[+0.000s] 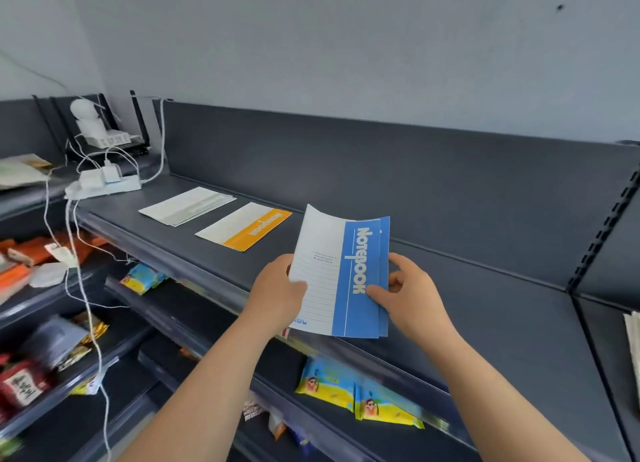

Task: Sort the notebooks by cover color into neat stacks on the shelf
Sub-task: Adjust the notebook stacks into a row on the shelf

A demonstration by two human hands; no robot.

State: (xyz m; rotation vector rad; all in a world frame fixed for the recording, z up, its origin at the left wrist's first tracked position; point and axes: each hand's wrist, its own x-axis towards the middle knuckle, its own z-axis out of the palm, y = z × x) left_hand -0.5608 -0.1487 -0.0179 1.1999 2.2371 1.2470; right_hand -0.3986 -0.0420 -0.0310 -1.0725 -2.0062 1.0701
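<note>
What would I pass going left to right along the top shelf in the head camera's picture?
Power strip, pale notebooks, orange notebook, then blue notebooks gripped between left hand and right hand.

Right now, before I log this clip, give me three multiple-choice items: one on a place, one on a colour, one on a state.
1. The orange-and-white paper notebook lies: A on the dark grey metal top shelf; B on the floor; C in a drawer.
2. The title band of the held paper notebook is: A red; B blue; C green.
3. That notebook is: A flat on the shelf; B dropped below; C gripped by the left hand and right hand.
Answers: A, it lies flat on that shelf; B, the band shows blue; C, thumbs and fingers clasp its side edges.
</note>
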